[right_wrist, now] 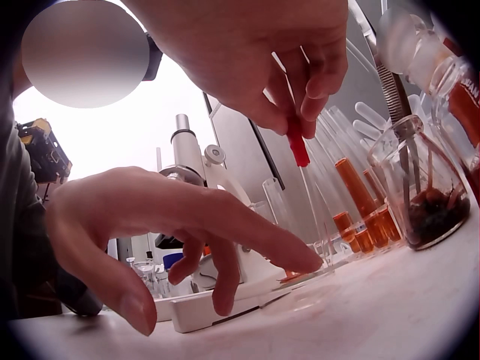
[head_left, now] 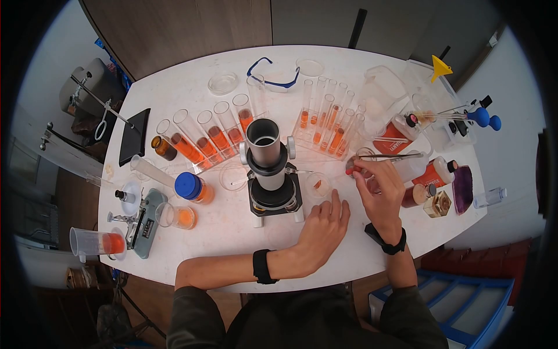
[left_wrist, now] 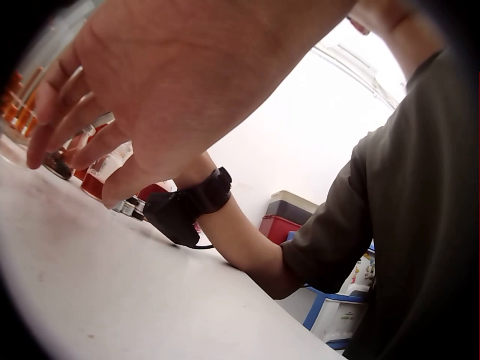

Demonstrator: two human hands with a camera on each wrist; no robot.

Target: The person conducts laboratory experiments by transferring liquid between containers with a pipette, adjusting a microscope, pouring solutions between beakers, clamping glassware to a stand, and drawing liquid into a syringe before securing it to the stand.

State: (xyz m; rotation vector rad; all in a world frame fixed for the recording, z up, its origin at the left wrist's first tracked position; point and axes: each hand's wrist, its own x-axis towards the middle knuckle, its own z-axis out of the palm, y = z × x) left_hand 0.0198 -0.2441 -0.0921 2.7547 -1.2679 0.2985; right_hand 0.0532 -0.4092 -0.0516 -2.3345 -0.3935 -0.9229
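**Pinch Control at Close Range**

Right hand [head_left: 381, 189]: the fingers are clamped on the bulb of a red-bulbed dropper [right_wrist: 298, 150], its stem directed downward. Tip contact cannot be determined. For best control, hold the stem steady and apply light, gradual bulb pressure; a hard squeeze could discharge any contents abruptly.

Left hand [head_left: 318, 232]: the fingers are apart and hold nothing, near a small dish [head_left: 326, 193] containing a reddish piece. Keep these fingers out of the stem's path.

Surroundings: the microscope [head_left: 271, 174] stands on the counter [head_left: 232, 238], left of the dish. Tweezers [right_wrist: 391, 90] lean in a glass jar [right_wrist: 401, 161].
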